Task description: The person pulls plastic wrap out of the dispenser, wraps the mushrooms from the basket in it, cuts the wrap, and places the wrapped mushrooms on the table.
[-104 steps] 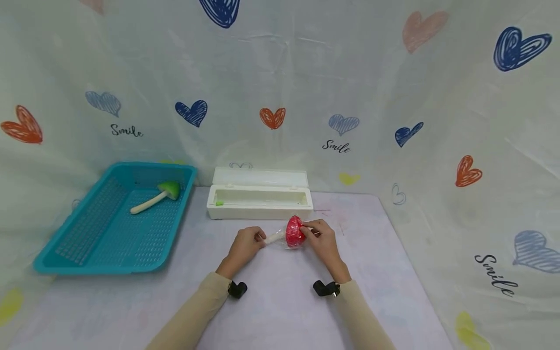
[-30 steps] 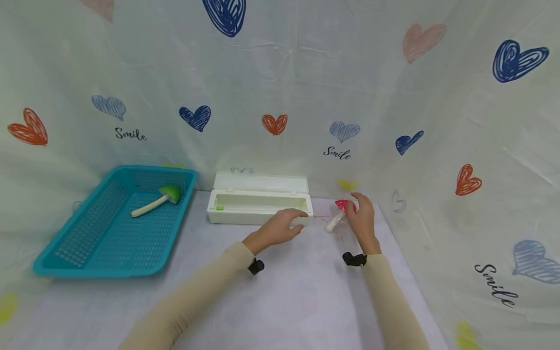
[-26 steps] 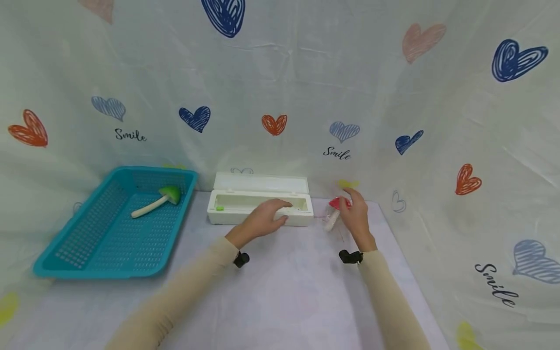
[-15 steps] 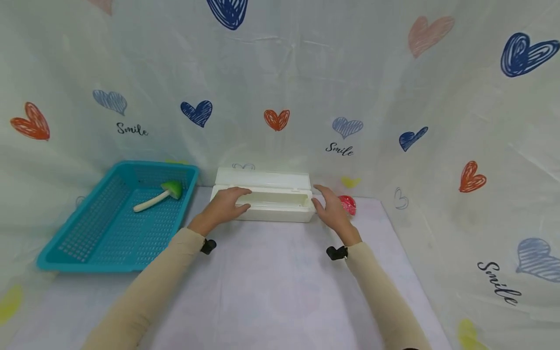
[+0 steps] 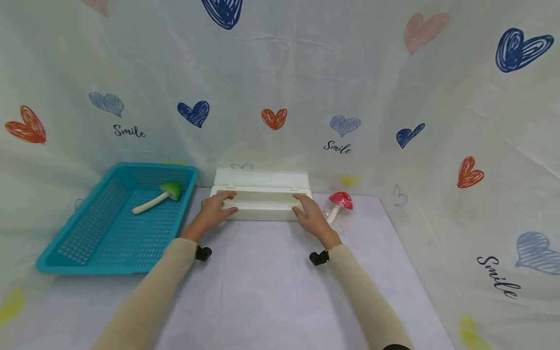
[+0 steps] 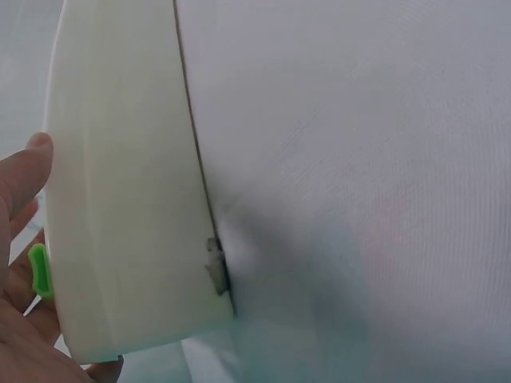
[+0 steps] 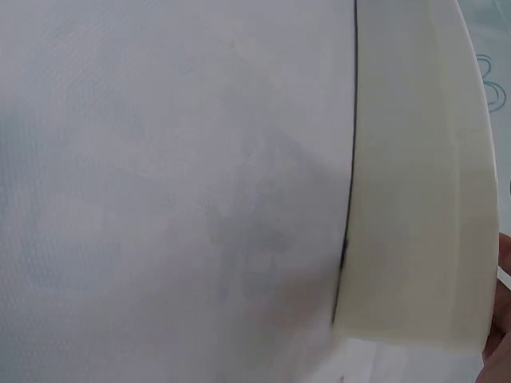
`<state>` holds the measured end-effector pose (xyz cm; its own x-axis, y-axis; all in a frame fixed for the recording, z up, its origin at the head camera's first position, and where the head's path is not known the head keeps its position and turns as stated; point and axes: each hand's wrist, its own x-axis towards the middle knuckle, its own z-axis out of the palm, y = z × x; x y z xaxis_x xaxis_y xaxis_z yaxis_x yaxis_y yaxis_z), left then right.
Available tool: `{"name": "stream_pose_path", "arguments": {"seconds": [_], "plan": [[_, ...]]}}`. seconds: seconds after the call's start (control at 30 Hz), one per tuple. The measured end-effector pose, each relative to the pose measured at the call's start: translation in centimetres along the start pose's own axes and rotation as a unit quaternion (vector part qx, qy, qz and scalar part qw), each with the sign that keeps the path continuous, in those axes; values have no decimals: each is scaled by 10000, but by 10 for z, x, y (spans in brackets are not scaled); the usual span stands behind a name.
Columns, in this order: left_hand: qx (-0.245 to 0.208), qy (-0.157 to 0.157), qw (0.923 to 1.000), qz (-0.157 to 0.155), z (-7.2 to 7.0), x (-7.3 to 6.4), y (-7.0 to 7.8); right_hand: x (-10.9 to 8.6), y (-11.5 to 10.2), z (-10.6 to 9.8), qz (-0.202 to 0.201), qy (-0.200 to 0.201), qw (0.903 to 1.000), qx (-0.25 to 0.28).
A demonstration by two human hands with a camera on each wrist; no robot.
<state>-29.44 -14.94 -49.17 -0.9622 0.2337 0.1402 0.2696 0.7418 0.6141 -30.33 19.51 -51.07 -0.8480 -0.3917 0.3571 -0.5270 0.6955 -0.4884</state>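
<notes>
A long white box (image 5: 264, 213) with a hinged lid (image 5: 262, 178) stands near the back of the table, its lid raised. My left hand (image 5: 211, 210) grips its left end, thumb at the front wall and fingers over the rim; a small green tab (image 6: 40, 271) shows beside those fingers in the left wrist view. On the right end, my right hand (image 5: 312, 217) holds the box the same way, mostly out of sight in the right wrist view. Just right of that hand lies a toy mushroom (image 5: 341, 200) with a red cap and white stem, wrapped in clear film.
A turquoise perforated basket (image 5: 98, 269) stands at the left, with a green-capped toy mushroom (image 5: 171, 190) lying in it. The pale cloth-covered table (image 5: 267, 291) reaches back to a hanging heart-print curtain (image 5: 280, 73).
The red mushroom, earlier between both hands, now lies at the right, released. My left hand has moved left and my right hand has come in from the right, both onto the box.
</notes>
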Motion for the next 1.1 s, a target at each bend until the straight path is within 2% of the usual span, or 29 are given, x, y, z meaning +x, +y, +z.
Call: {"name": "stream_pose_path", "arguments": {"seconds": [0.13, 0.23, 0.5, 0.67, 0.9, 1.1], "plan": [[-9, 3, 9999, -117, 2, 1, 0, 2, -3, 4, -6, -4, 9991, -420], [-16, 0, 9999, -161, 4, 1, 0, 4, -3, 5, 131, -94, 9985, -520], [-233, 439, 9978, -434, 4, 1, 1, 15, -6, -2, 381, -117, 9992, 50], [70, 407, 9979, -490, 4, 2, 6, 20, -7, -4, 773, -361, 9964, -3], [534, 458, 9962, -509, 2, 7, 10, 26, -12, -3, 695, -425, 9944, -680], [602, 528, 9953, -545, 4, 7, 10, 26, -20, -1, 1066, -548, 9884, -931]]}}
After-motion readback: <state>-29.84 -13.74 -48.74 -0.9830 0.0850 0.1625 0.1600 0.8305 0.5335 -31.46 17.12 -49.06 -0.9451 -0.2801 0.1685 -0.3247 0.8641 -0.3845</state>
